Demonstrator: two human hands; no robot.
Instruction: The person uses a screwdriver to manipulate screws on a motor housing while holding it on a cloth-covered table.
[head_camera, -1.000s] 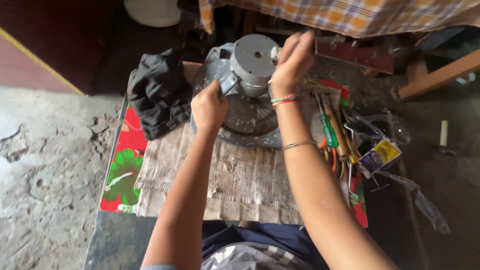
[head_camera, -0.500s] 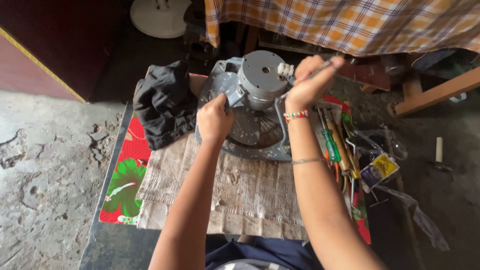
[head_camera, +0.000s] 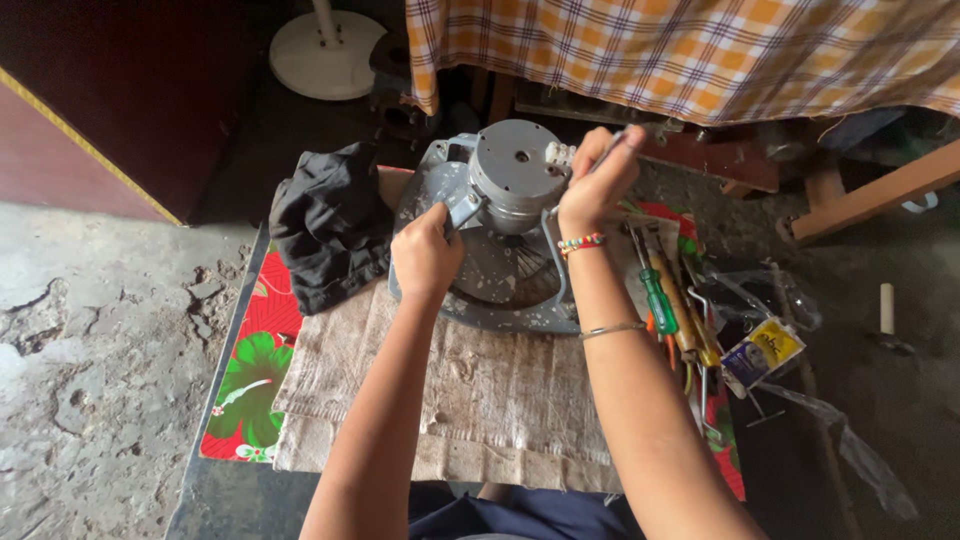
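Gripping the grey, paint-flecked fan motor (head_camera: 515, 190) — both hands' fingers (head_camera: 440, 225) clenched on it.

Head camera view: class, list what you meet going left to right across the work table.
Red floral cloth → black cloth bundle → left hand on the grey fan motor housing → right hand → green-handled screwdriver → small yellow packet.

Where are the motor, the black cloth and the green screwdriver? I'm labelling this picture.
motor (head_camera: 516, 172): head view, on its round grey top face.
black cloth (head_camera: 330, 225): head view, middle of the crumpled heap.
green screwdriver (head_camera: 660, 302): head view, on its green handle.
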